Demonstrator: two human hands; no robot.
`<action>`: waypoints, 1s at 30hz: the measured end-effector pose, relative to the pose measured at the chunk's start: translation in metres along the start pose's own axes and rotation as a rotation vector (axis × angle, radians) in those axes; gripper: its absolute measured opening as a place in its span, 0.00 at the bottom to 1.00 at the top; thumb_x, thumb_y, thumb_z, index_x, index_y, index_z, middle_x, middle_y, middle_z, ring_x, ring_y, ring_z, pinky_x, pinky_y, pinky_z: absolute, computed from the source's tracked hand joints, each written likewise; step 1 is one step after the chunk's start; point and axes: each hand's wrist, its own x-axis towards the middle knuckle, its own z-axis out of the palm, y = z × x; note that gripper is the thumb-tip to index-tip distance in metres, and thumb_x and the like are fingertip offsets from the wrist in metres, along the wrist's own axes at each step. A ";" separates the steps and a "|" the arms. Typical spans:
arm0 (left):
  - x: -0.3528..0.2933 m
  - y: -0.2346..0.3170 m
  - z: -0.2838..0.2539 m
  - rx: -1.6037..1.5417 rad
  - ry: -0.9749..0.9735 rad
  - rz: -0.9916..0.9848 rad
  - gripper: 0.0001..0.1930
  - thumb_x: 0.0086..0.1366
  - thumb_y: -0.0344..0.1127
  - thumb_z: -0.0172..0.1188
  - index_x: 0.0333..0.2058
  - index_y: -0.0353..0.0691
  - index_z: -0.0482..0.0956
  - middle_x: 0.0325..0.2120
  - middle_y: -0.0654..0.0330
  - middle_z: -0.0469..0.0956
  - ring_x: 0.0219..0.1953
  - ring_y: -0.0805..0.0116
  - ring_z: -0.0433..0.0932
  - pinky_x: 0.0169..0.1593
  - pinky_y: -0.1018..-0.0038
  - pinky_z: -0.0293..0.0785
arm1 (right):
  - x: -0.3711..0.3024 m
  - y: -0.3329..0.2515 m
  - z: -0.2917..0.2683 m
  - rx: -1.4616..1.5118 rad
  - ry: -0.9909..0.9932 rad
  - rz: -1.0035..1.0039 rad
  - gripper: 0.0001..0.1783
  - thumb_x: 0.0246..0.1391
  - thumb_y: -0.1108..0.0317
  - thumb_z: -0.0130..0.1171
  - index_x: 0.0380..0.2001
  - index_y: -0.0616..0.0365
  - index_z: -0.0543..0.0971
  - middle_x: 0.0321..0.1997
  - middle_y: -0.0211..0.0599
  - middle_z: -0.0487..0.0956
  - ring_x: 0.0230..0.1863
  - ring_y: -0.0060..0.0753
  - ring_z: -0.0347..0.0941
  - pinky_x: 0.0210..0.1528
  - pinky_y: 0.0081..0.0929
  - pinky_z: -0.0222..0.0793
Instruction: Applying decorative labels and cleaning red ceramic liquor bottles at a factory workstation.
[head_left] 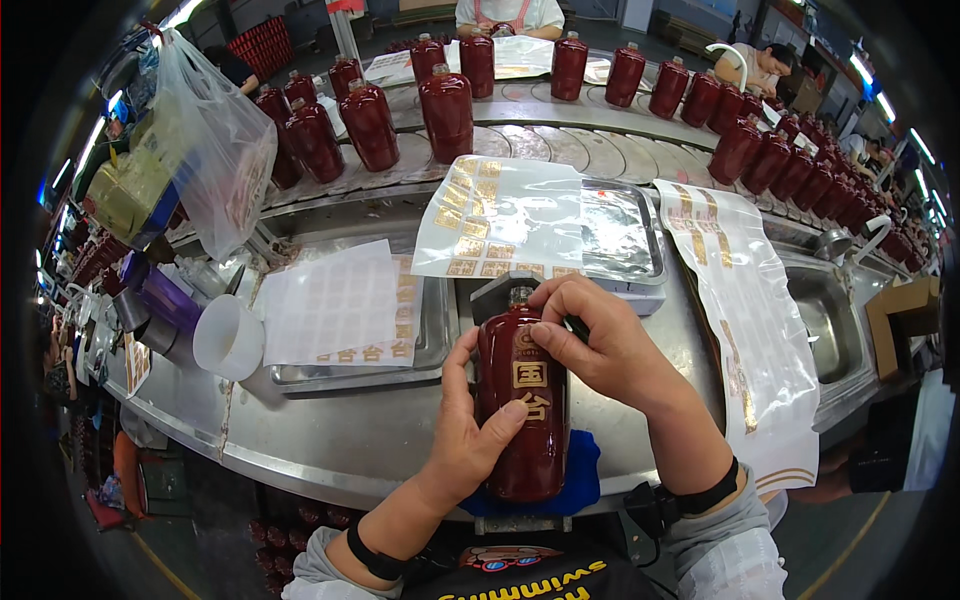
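Observation:
A dark red glass bottle (522,455) with a clear neck stands slightly tilted in front of me, its lower part against a blue cloth (585,470). My left hand (465,430) is closed round the bottle's left side, thumb across its front beside the gold characters. Gold characters (530,375) run down the front, below a round gold emblem (527,342). Curled at the right shoulder, my right hand (595,335) has its thumb pressed by the emblem and its forefinger near the neck. Whether a small decal lies under those fingertips, I cannot tell.
Sheets of gold decals (500,215) lie on metal trays (630,235) ahead and left; a long sheet (735,300) covers the right. A white cup (228,337) and plastic bag (220,150) are at left. Red bottles (447,115) line the conveyor (600,150); other people sit beyond.

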 end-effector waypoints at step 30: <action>-0.001 -0.007 -0.005 0.103 0.026 0.011 0.44 0.66 0.39 0.62 0.68 0.30 0.42 0.62 0.46 0.59 0.62 0.62 0.66 0.66 0.66 0.62 | 0.001 0.000 0.003 -0.012 0.113 0.052 0.06 0.57 0.74 0.61 0.37 0.60 0.75 0.48 0.43 0.77 0.48 0.36 0.74 0.48 0.29 0.71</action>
